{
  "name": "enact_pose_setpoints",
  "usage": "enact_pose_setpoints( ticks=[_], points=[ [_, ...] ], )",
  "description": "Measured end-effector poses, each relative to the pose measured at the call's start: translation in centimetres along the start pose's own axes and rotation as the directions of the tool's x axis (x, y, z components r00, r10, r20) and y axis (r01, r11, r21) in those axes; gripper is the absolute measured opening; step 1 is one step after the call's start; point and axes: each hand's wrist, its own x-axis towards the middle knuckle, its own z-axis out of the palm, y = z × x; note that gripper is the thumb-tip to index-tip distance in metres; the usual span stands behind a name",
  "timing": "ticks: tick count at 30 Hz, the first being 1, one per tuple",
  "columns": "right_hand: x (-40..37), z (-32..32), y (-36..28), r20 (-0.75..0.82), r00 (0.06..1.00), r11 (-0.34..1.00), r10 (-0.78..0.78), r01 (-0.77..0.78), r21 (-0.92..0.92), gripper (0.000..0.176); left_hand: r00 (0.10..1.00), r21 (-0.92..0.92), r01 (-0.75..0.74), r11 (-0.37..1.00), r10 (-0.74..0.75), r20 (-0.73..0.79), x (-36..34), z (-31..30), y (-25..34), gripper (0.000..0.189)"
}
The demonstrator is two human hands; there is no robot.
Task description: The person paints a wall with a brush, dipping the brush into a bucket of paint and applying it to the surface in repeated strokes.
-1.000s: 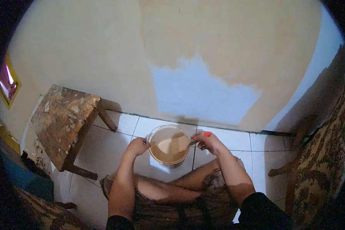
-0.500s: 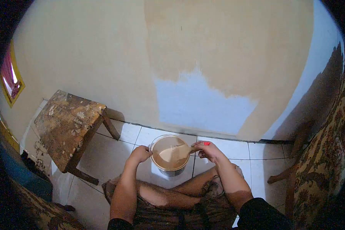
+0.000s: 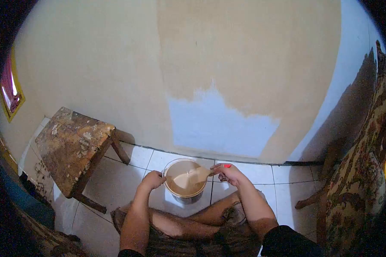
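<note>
A round bucket [image 3: 186, 197] with tan paint [image 3: 184, 183] in it stands on the tiled floor in front of my crossed legs. My left hand [image 3: 154, 179] grips the bucket's rim on its left side. At the right rim, my right hand [image 3: 226, 173] is closed on the handle of a brush [image 3: 200, 174], whose head lies over the inside of the bucket. Something red shows on my right hand. The bristles are hard to tell from the paint.
A paint-spotted wooden stool [image 3: 75, 147] stands at the left. Ahead is a wall [image 3: 253, 55], tan with a light-blue patch [image 3: 218, 124] low down. A patterned chair [image 3: 351, 201] is at the right. A window [image 3: 12, 88] shows at far left.
The view has shifted slightly, so the wall, stool and bucket sit a little further left and lower. Both hands keep their holds, and the brush stays at the bucket's right rim.
</note>
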Motion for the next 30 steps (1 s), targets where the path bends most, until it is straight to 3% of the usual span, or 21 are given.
enact_pose_setpoints(
  ticks=[3, 5, 7, 13, 15, 17, 22, 24, 30],
  points=[
    [-0.3, -0.1, 0.0, 0.013, 1.0, 1.0, -0.007, 0.007, 0.004, 0.02, 1.0, -0.03, 0.001, 1.0, -0.001, -0.006, 0.4, 0.4, -0.6, 0.034],
    [0.0, -0.3, 0.5, 0.038, 0.999, 0.99, 0.024, -0.029, 0.139, 0.02, 0.999, -0.011, 0.025, 1.0, -0.025, 0.024, 0.7, 0.3, -0.5, 0.034],
    [-0.2, -0.4, 0.5, 0.028, 0.999, 0.992, 0.029, -0.032, 0.118, 0.019, 0.999, 0.03, -0.042, 0.999, 0.042, -0.019, 1.0, 0.7, -1.1, 0.033],
    [0.5, -0.5, 0.6, 0.044, 0.999, 0.998, 0.004, -0.007, 0.061, 0.02, 1.0, 0.018, 0.016, 1.0, -0.016, 0.002, -0.1, 0.1, 0.0, 0.037],
    [0.4, -0.5, 0.4, 0.108, 0.994, 0.989, 0.028, -0.044, 0.144, 0.021, 0.999, 0.014, 0.029, 0.999, -0.029, -0.021, 0.1, 0.4, -0.2, 0.036],
    [0.0, 0.0, 0.1, -0.055, 0.998, 0.998, 0.024, -0.027, -0.048, 0.021, 0.999, 0.01, -0.036, 0.999, 0.036, -0.012, 0.2, 0.2, -0.3, 0.034],
    [1.6, -1.2, 1.9, 0.024, 1.0, 0.997, 0.014, -0.016, 0.075, 0.021, 0.999, -0.008, -0.038, 0.999, 0.037, -0.016, -0.5, 0.2, 0.1, 0.031],
    [1.0, -0.8, 1.1, -0.014, 1.0, 0.999, -0.023, 0.022, -0.042, 0.02, 0.998, -0.025, -0.046, 0.999, 0.045, -0.044, -0.9, -0.3, 0.9, 0.031],
    [1.4, -1.5, 1.9, 0.035, 0.999, 0.999, -0.027, 0.027, 0.023, 0.019, 0.999, 0.013, -0.029, 0.999, 0.029, -0.02, 0.4, 0.1, -0.3, 0.029]
  ],
)
